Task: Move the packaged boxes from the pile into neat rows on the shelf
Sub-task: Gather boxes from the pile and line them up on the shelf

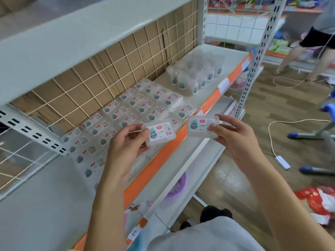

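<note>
Head view: above the shelf's orange front edge strip [159, 156], the left hand [125, 147] pinches a small clear plastic box with a white-and-teal label [161, 134]. The right hand [233, 136] grips a second identical clear box [202, 128] just beside it. Behind the strip, matching boxes lie in rows [123, 115] on the shelf.
</note>
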`<action>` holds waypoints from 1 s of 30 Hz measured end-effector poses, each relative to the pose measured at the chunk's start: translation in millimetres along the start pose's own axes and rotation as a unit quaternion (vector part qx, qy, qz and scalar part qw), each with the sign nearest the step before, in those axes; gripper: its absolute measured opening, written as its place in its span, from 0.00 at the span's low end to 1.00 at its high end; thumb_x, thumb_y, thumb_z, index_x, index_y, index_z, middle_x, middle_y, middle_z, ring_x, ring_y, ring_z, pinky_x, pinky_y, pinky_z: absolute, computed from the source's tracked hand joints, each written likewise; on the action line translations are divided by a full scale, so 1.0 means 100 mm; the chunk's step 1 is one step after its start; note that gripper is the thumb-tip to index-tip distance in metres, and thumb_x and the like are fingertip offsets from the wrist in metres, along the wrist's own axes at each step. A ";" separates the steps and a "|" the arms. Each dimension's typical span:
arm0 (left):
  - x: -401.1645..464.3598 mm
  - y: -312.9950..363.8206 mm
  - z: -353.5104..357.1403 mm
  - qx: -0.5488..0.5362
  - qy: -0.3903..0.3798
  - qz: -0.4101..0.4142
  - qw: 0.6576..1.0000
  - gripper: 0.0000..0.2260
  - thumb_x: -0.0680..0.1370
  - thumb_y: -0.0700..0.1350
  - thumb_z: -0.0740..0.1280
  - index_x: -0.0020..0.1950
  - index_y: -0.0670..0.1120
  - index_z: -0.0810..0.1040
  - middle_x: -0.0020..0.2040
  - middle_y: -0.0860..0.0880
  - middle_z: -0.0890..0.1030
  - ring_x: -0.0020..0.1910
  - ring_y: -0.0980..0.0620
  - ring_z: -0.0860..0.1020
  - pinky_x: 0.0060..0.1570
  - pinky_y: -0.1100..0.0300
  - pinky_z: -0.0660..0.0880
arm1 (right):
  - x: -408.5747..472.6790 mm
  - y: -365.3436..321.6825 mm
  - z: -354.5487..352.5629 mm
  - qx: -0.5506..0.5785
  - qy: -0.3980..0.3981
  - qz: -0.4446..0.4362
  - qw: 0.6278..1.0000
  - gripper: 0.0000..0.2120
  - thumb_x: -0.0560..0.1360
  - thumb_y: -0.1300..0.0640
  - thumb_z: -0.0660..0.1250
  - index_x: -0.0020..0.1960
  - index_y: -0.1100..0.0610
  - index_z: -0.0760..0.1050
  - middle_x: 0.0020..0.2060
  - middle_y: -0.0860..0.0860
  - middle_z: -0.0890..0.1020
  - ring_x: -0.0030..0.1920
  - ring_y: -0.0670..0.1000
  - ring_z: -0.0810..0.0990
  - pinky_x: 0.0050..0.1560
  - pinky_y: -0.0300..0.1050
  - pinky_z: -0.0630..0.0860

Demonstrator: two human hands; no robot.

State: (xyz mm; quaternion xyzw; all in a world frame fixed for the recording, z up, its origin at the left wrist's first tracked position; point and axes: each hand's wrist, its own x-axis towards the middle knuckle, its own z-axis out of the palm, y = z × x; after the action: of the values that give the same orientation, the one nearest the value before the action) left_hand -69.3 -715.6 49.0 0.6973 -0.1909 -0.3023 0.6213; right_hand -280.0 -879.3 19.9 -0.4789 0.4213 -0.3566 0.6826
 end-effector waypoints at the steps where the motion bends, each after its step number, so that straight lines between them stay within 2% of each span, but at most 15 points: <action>1: 0.04 0.00 0.03 0.003 0.007 -0.004 1.000 0.09 0.78 0.41 0.71 0.57 0.44 0.80 0.49 0.46 0.86 0.50 0.48 0.85 0.46 0.57 0.81 | 0.10 -0.03 0.01 -0.002 -0.009 0.002 1.000 0.15 0.73 0.62 0.75 0.59 0.54 0.82 0.47 0.53 0.87 0.52 0.54 0.86 0.59 0.52 0.80; 9: 0.25 0.01 0.46 0.021 0.130 -0.001 0.991 0.07 0.78 0.43 0.72 0.56 0.48 0.81 0.50 0.48 0.86 0.49 0.52 0.85 0.43 0.61 0.81 | 0.99 -0.24 0.07 -0.066 -0.134 0.026 0.988 0.15 0.73 0.62 0.75 0.60 0.54 0.81 0.48 0.55 0.87 0.52 0.55 0.86 0.59 0.50 0.81; 13: 0.24 0.00 0.73 0.035 0.218 -0.001 0.975 0.07 0.77 0.44 0.73 0.54 0.50 0.82 0.46 0.51 0.86 0.43 0.61 0.84 0.38 0.70 0.78 | 1.40 -0.32 0.11 -0.119 -0.197 0.027 0.973 0.16 0.73 0.60 0.76 0.59 0.53 0.81 0.45 0.54 0.87 0.51 0.56 0.85 0.60 0.54 0.80; 15: 0.23 -0.02 0.85 0.046 0.245 -0.006 0.968 0.07 0.76 0.44 0.73 0.54 0.50 0.83 0.44 0.53 0.85 0.40 0.64 0.82 0.38 0.71 0.77 | 1.55 -0.35 0.14 -0.144 -0.223 0.024 0.964 0.17 0.72 0.59 0.77 0.59 0.52 0.81 0.44 0.52 0.88 0.51 0.56 0.86 0.60 0.55 0.80; 18: 0.24 -0.07 0.94 0.062 0.288 -0.013 0.956 0.08 0.76 0.45 0.74 0.54 0.51 0.83 0.44 0.57 0.85 0.41 0.66 0.82 0.41 0.72 0.77 | 1.72 -0.36 0.18 -0.175 -0.254 0.023 0.951 0.17 0.72 0.58 0.77 0.60 0.51 0.81 0.43 0.49 0.88 0.48 0.54 0.86 0.59 0.55 0.81; 20: 0.26 -0.08 0.99 0.083 0.304 -0.022 0.949 0.10 0.76 0.47 0.74 0.57 0.52 0.83 0.45 0.57 0.85 0.43 0.65 0.82 0.44 0.71 0.77 | 1.80 -0.37 0.21 -0.181 -0.271 0.021 0.945 0.16 0.72 0.57 0.77 0.59 0.51 0.81 0.42 0.49 0.88 0.47 0.55 0.86 0.58 0.54 0.81; 23: 0.32 -0.12 1.04 0.119 0.313 -0.034 0.942 0.13 0.76 0.49 0.74 0.60 0.53 0.83 0.48 0.56 0.85 0.47 0.61 0.83 0.52 0.61 0.79 | 1.92 -0.35 0.26 -0.184 -0.284 0.023 0.941 0.17 0.71 0.56 0.78 0.58 0.51 0.81 0.42 0.50 0.88 0.48 0.57 0.86 0.55 0.51 0.82; 25: 0.33 -0.13 1.09 0.150 0.311 -0.031 0.938 0.13 0.76 0.51 0.73 0.60 0.55 0.82 0.47 0.56 0.84 0.45 0.64 0.82 0.50 0.65 0.78 | 1.97 -0.34 0.29 -0.183 -0.288 0.021 0.940 0.17 0.71 0.56 0.78 0.58 0.52 0.81 0.43 0.51 0.88 0.48 0.56 0.86 0.53 0.48 0.83; 28: 0.36 -0.14 1.14 0.198 0.312 -0.025 0.929 0.11 0.77 0.51 0.71 0.59 0.57 0.81 0.45 0.60 0.82 0.42 0.71 0.78 0.41 0.78 0.71 | 2.02 -0.33 0.32 -0.187 -0.303 0.025 0.934 0.17 0.71 0.56 0.78 0.59 0.52 0.81 0.43 0.50 0.88 0.48 0.53 0.86 0.55 0.51 0.82; 30: 0.37 -0.15 1.18 0.229 0.318 -0.016 0.920 0.10 0.78 0.51 0.70 0.59 0.57 0.81 0.44 0.63 0.81 0.42 0.71 0.78 0.48 0.76 0.73 | 2.04 -0.32 0.34 -0.199 -0.312 0.022 0.929 0.17 0.72 0.57 0.77 0.59 0.53 0.81 0.43 0.49 0.88 0.47 0.51 0.86 0.55 0.51 0.82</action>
State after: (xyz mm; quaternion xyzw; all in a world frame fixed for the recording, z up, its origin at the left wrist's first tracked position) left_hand -120.9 -826.1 22.4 0.8830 -0.0360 -0.0227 0.4675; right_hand -171.8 -1058.5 9.4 -0.6821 0.2602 -0.0832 0.6783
